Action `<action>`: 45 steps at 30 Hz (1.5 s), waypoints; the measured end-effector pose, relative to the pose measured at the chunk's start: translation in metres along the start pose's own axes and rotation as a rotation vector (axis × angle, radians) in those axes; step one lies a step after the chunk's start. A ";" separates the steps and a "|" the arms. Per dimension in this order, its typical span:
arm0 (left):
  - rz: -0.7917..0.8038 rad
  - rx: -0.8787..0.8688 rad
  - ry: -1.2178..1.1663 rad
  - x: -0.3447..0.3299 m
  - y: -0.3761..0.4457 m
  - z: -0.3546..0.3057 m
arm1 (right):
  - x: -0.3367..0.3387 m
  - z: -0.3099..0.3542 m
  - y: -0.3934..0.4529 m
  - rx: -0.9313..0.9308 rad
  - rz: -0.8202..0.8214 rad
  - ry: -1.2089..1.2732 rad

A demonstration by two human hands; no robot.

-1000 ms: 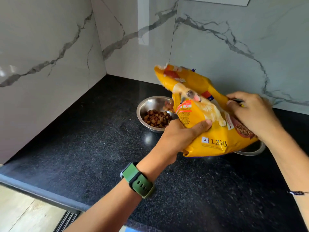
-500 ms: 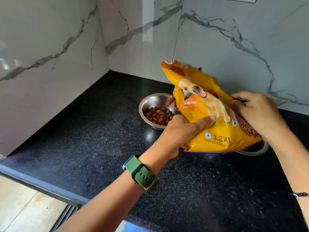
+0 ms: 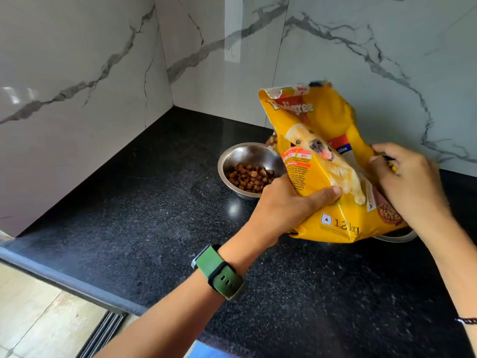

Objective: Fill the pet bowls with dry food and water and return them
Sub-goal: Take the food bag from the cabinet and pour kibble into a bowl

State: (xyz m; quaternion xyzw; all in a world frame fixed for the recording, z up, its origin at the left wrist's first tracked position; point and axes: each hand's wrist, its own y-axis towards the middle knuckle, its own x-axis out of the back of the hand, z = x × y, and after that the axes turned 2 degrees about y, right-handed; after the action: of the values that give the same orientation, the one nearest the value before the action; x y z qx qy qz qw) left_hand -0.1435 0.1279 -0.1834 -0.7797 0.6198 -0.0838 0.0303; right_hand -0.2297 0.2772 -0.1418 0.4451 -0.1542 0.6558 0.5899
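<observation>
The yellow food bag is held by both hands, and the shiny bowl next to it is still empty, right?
Not quite. The head view shows the shiny bowl is not empty: brown dry food pieces already lie in it. The rest is right: the left hand and the right hand both grip the yellow food bag, beside the bowl.

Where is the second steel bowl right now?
Right of centre, the second bowl sits on the black counter, mostly hidden behind the yellow food bag; only its rim shows.
</observation>
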 end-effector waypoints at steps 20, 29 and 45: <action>0.035 0.074 -0.017 -0.007 0.001 0.001 | 0.001 -0.005 -0.002 -0.060 0.057 -0.017; -0.012 -0.017 0.068 -0.010 -0.003 0.002 | 0.002 -0.006 -0.007 -0.072 0.019 0.057; -0.028 -0.011 0.056 -0.013 -0.002 0.006 | 0.000 -0.007 -0.010 -0.066 0.013 0.018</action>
State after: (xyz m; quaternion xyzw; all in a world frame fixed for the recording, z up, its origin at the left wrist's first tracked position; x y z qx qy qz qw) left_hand -0.1429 0.1405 -0.1904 -0.7858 0.6099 -0.1026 0.0075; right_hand -0.2237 0.2851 -0.1490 0.4184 -0.1733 0.6583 0.6013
